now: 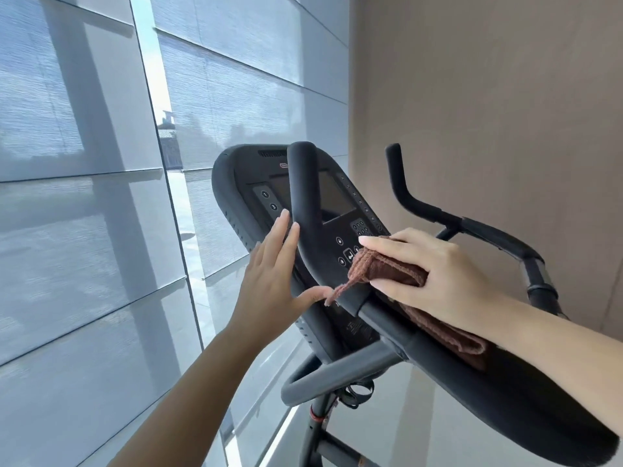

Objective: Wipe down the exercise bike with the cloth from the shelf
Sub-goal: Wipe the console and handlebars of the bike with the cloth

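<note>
Daylit and bright, from the left through pale translucent blinds (pixel 77 214). Blown out to white in the narrow gap (pixel 153 72) between them. Soft and diffuse, without hard shadows; faint dark bars of window frame behind the fabric. Dull sheen along the black handlebar (pixel 305 197) and the console screen (pixel 333 197). Even on the beige wall (pixel 488 96). Brighter on the right hand (pixel 435 271) than on the backlit left hand (pixel 269 281). Weave of the brown cloth (pixel 387 267) sharp enough to read. Straight lines bowed toward the edges, wide-angle. Soft blur in the lower right corner.

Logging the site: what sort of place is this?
Probably a gym or fitness room: an exercise bike with a button console stands by tall window blinds.
</note>
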A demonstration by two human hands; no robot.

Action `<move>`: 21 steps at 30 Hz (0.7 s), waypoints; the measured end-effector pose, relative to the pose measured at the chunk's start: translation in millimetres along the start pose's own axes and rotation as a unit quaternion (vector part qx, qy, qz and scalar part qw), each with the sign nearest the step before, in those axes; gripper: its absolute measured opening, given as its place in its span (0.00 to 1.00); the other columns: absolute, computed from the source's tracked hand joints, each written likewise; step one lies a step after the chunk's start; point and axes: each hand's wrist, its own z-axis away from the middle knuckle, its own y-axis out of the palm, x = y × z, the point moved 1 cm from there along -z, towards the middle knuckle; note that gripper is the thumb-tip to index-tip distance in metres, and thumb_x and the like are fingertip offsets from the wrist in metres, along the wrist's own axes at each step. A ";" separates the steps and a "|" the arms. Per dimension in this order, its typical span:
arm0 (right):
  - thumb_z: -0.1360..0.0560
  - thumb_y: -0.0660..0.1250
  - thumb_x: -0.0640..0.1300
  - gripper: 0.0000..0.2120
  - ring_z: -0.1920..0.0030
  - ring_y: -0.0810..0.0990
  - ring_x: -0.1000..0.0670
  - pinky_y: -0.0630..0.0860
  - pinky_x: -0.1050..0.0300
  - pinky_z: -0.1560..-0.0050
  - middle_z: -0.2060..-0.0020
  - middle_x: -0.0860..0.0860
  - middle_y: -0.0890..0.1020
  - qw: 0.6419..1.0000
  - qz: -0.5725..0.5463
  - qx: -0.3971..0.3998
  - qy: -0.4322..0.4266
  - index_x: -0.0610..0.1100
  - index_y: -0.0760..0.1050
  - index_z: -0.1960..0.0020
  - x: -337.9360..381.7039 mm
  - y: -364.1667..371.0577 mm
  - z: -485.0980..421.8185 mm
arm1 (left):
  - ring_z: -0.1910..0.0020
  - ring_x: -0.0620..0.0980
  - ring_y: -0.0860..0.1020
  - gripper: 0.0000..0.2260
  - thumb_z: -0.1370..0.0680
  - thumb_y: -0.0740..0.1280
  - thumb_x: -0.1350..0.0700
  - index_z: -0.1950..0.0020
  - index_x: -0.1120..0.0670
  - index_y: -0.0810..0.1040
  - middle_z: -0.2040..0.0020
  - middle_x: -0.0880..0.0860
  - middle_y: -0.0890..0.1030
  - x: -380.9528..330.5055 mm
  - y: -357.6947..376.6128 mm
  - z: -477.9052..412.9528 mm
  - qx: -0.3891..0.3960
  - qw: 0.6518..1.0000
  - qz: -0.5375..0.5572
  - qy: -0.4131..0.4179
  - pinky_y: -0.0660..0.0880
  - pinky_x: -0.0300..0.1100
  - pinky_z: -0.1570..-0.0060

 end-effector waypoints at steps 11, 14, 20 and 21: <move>0.28 0.69 0.46 0.24 0.46 0.74 0.59 0.67 0.73 0.43 0.44 0.48 0.76 0.966 -0.127 -0.227 0.013 0.50 0.67 0.34 -1.0 32.4 -102.9 | 0.32 0.33 0.45 0.49 0.39 0.64 0.31 0.28 0.50 0.43 0.26 0.42 0.43 5.8 -2.2 -12.3 0.035 0.999 0.035 -0.011 0.54 0.49 0.30; 0.28 0.70 0.43 0.19 0.48 0.71 0.63 0.64 0.76 0.44 0.45 0.46 0.76 0.966 -0.139 -0.219 -0.003 0.45 0.72 0.39 1.2 50.2 -114.6 | 0.33 0.29 0.41 0.49 0.39 0.62 0.30 0.28 0.48 0.41 0.27 0.40 0.42 3.9 -3.1 -12.3 0.045 0.998 0.026 -0.022 0.52 0.46 0.30; 0.30 0.72 0.44 0.19 0.46 0.76 0.60 0.69 0.69 0.41 0.46 0.49 0.79 0.977 -0.192 -0.091 0.009 0.51 0.75 0.40 -12.8 48.0 -89.9 | 0.33 0.25 0.42 0.48 0.40 0.64 0.31 0.29 0.44 0.43 0.27 0.37 0.44 -0.9 -3.3 -13.8 0.038 0.996 0.066 -0.052 0.54 0.47 0.31; 0.31 0.73 0.44 0.19 0.47 0.77 0.60 0.70 0.69 0.42 0.47 0.51 0.80 0.983 -0.182 -0.032 0.012 0.53 0.76 0.42 -17.1 44.5 -78.7 | 0.33 0.25 0.44 0.48 0.41 0.65 0.32 0.28 0.44 0.45 0.27 0.38 0.45 -0.9 -2.7 -13.7 0.036 0.995 0.078 -0.055 0.55 0.44 0.31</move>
